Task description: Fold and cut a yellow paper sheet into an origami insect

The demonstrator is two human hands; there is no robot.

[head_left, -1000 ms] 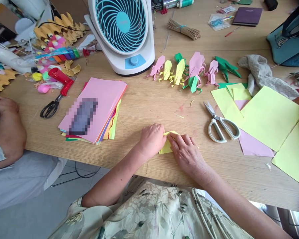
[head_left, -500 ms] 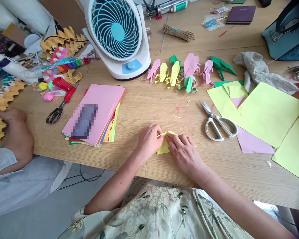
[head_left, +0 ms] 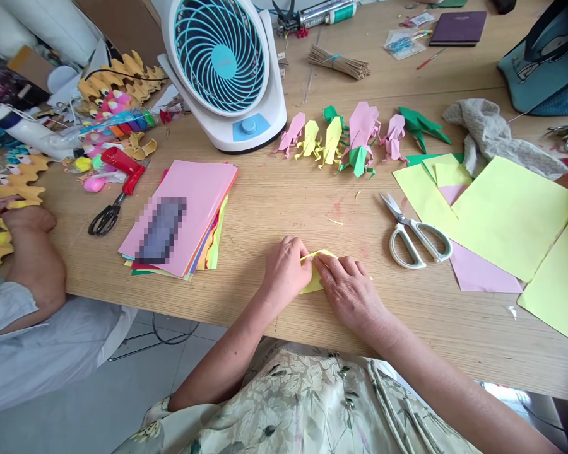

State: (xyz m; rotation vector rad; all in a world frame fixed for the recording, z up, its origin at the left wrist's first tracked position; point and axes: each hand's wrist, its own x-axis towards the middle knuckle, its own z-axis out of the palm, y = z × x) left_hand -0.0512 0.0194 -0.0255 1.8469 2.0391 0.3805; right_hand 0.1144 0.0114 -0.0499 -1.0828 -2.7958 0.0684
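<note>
Between my hands, near the table's front edge, lies a small folded piece of yellow paper (head_left: 313, 283). My left hand (head_left: 288, 268) pinches its left side, thumb and fingers closed together at the top fold. From the right, my right hand (head_left: 350, 287) presses its closed fingers on the paper's top and right side. Much of the paper is hidden under the fingers. To the right of my right hand rest white-handled scissors (head_left: 414, 233), blades partly apart. Behind my hands a thin yellow paper scrap (head_left: 334, 221) lies on the wood.
Folded paper figures (head_left: 360, 135) stand at the back beside a white fan (head_left: 222, 69). Yellow sheets (head_left: 515, 214) spread out at right. A stack of coloured paper (head_left: 194, 189) carries a blurred dark object. A co-worker's arm (head_left: 35, 252) rests at far left near red-handled tool (head_left: 130, 173).
My left hand has shifted slightly right over the paper, covering more of its left side. My right hand keeps its place. At far left the co-worker's hands have moved a little.
</note>
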